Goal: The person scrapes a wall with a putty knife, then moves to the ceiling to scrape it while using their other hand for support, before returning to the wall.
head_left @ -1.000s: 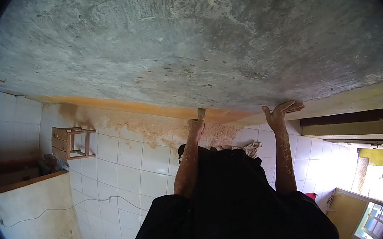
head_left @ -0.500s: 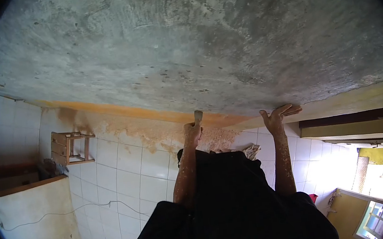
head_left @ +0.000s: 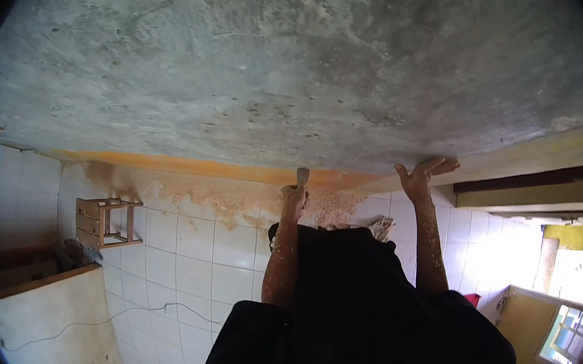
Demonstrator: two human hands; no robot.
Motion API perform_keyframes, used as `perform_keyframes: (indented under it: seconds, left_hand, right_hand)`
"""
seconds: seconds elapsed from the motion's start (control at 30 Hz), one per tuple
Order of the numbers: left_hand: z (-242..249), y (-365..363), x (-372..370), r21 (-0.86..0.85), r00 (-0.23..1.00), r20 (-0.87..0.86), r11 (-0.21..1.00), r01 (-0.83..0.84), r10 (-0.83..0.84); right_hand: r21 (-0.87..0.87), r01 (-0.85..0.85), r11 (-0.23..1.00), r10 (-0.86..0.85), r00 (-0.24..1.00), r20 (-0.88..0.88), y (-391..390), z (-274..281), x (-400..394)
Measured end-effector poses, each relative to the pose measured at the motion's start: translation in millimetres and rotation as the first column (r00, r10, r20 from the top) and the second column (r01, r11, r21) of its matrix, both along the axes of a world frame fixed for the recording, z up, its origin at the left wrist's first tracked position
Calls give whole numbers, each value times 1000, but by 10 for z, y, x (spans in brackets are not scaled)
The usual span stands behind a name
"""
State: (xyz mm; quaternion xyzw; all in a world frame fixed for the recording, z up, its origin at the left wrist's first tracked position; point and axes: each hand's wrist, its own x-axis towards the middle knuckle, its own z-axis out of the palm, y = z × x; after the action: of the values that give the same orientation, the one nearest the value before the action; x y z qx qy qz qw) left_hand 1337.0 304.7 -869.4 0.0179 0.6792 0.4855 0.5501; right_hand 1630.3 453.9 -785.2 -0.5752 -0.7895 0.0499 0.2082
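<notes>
the right hand (head_left: 293, 196) is fisted around a scraper (head_left: 301, 176) whose blade meets the orange strip (head_left: 196, 165) right above the knuckles. the left hand (head_left: 420, 173) presses flat, fingers together, on the grey wall (head_left: 292, 60). the strip looks scraped only near the fingers, with dust (head_left: 235, 195) lying just below them; most of it, running away from both hands, seems left.
</notes>
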Motion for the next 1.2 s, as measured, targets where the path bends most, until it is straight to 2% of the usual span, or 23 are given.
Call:
perform_keyframes:
  seconds: [0.1,0.2,0.23,0.33,0.4,0.47,0.53,0.6,0.63,0.7,0.73,0.83,0.93,1.03,1.13,1.2]
  left_hand:
    - [27,-33,-74,90,996,-70,994,69,-63]
    - [276,-74,-27,34,999,-45,999,-18,19]
    - [161,-86,-83,5,1000,16,1000,-9,9]
    - [349,-97,-37,65,1000,7,998,-8,8]
    - [229,7,-23,-24,998,-42,999,41,-42]
    - [28,147,-45,-58,997,-38,997,59,-61]
    - [-187,189,-69,-53,998,15,996,67,-67]
    - [280,80,26,-4,998,-46,999,52,-53]
    - [448,47,76,19,996,-71,999,47,-45]
    - [20,103,68,-48,995,-65,996,75,-78]
    - [-137,124,55,-77,994,-65,994,82,-87]
    - [246,103,179,19,994,-93,998,52,-50]
    - [-87,146,148,-51,990,-89,993,106,-110]
    - [287,124,234,-14,996,-76,998,56,-56]
    - [109,113,300,60,995,-88,997,55,-50]
    - [-25,131,310,-13,994,-85,997,71,-72]
  right_hand:
    - [10,-26,1000,26,1000,6,31,-51,-22]
    - [153,-86,985,75,995,72,-68,106,-53]
    - [222,-115,968,98,992,84,-14,222,-153]
    - [-172,-64,983,25,975,-220,-20,325,-173]
    - [-37,11,999,-11,1000,13,7,180,-128]
    - [66,-43,997,43,999,-3,131,26,-87]
    - [105,-140,985,159,966,-202,162,-94,-39]
    - [104,-173,979,196,938,-286,188,-144,-18]
    - [86,-148,985,165,955,-248,168,-144,-1]
    - [61,-76,995,82,990,-117,146,-121,-5]
    - [86,-85,993,94,990,-105,113,-44,-49]
    - [213,-170,962,207,964,-167,26,242,-171]
    - [301,-197,933,237,966,-103,40,362,-168]
    - [361,-202,911,219,976,-4,30,350,-188]
    - [346,-200,917,207,978,17,63,300,-140]
    - [337,-210,918,228,973,-15,87,285,-172]
